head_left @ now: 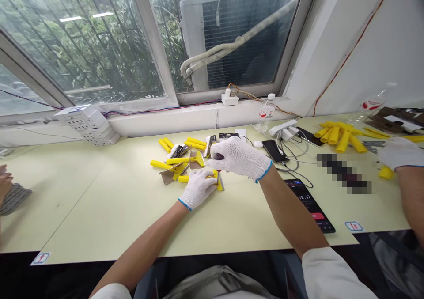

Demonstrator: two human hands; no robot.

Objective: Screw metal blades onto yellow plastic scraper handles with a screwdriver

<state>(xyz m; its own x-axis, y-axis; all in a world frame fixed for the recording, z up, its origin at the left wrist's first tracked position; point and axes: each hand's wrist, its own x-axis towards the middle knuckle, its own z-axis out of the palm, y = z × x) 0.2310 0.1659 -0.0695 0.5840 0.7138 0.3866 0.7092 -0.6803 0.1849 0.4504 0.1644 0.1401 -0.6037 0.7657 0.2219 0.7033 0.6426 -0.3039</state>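
far-left hand (pixel 5 179): a co-worker's, far left of the scraper pile, beside a gray knit cloth (pixel 15 198)
scraper pile (pixel 175 163): yellow scrapers and cardboard on the tabletop (pixel 99 206)
left hand (pixel 198 189): white-gloved, just right of the scraper pile, fingers (pixel 208 179) narrow, holding a yellow scraper (pixel 218 183)
right hand (pixel 240 157): white-gloved, right of the scraper pile, fingers (pixel 215 157) narrow, held item cannot tell
phone (pixel 309 204): right of the scraper pile, screen lit
far-right hand (pixel 400 153): a co-worker's, white-gloved, far right of the scraper pile

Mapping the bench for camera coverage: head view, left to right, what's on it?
Co-worker's bare hand → left gloved hand → right gloved hand → black phone → phone showing a clock → yellow tubes → co-worker's gloved hand
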